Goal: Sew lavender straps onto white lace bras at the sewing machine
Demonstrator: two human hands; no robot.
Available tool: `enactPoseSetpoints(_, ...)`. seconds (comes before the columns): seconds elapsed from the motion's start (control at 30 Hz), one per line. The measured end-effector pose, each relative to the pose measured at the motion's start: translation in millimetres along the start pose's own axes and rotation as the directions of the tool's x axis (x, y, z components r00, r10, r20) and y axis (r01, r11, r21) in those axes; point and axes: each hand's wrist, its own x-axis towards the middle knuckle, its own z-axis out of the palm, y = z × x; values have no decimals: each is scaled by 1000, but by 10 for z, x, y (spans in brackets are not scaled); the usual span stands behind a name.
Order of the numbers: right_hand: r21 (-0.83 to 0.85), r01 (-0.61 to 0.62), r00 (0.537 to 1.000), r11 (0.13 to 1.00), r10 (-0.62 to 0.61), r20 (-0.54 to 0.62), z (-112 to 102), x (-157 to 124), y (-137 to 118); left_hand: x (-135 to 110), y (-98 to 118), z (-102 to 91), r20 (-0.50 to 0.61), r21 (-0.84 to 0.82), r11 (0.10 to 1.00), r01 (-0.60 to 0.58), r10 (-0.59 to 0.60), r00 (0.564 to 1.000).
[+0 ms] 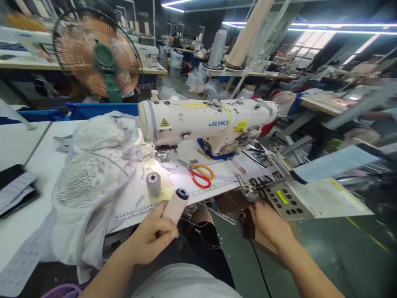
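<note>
My left hand (156,231) is closed around a pale thread spool (176,206) with a dark blue top, held tilted in front of the table edge. Just beyond it a grey thread spool (153,184) stands upright on the table. Over to the right, my right hand (268,219) reaches below the control panel (285,199), beside a cardboard box (265,240). Its fingertips are hidden there, so its grip does not show. Scissors (201,174) with one red and one orange handle lie on the table before the white sewing machine (198,122).
White lace-patterned garments (93,169) are heaped left of the needle area. A green fan (104,58) stands behind the table. At far left lies a dark pouch (15,190) with papers. Thread cones (217,47) rise on a stand behind the machine.
</note>
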Motion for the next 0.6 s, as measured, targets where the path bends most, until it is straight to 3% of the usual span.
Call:
enactPoseSetpoints(0.03, 63, 70, 992, 996, -76, 99, -83, -54, -118, 6, -11, 19, -8, 25, 1000, -3, 3, 1000)
enactPoseSetpoints(0.07, 187, 155, 944, 970, -202, 260, -187, -116, -243, 10, -20, 41, -11, 45, 999, -13, 13, 1000)
enactPoseSetpoints(0.1, 370, 243, 855, 897, -378, 355, -304, -179, -374, 12, -26, 65, -14, 61, 998, -29, 30, 999)
enactPoseSetpoints(0.13, 522, 273, 801, 808, -492, 343, -423, -233, -515, 10, -27, 89, -12, 70, 997, -44, 45, 999)
enactPoseSetpoints(0.2, 740, 264, 836, 619, -530, 145, -618, -288, -813, -4, -19, 135, 0, 61, 995, -76, 76, 997)
enactPoseSetpoints(0.27, 892, 199, 893, 405, -449, 5, -705, -259, -1098, -28, -5, 171, 28, 8, 995, -97, 97, 995)
enactPoseSetpoints(0.4, 998, 9, 893, 62, -451, 20, -617, -130, -1483, -82, 34, 211, 82, -148, 984, -96, 109, 991)
enactPoseSetpoints(0.47, 999, 32, 888, -10, -458, -33, -559, -124, -1572, -101, 61, 228, 85, -211, 974, -88, 108, 990)
enactPoseSetpoints(0.5, 995, 101, 894, -4, -439, -92, -543, -137, -1597, -104, 75, 236, 83, -234, 969, -83, 105, 991)
enactPoseSetpoints(0.6, 919, 371, 893, 133, -325, -313, -543, -185, -1613, -78, 107, 262, 61, -264, 963, -59, 78, 995)
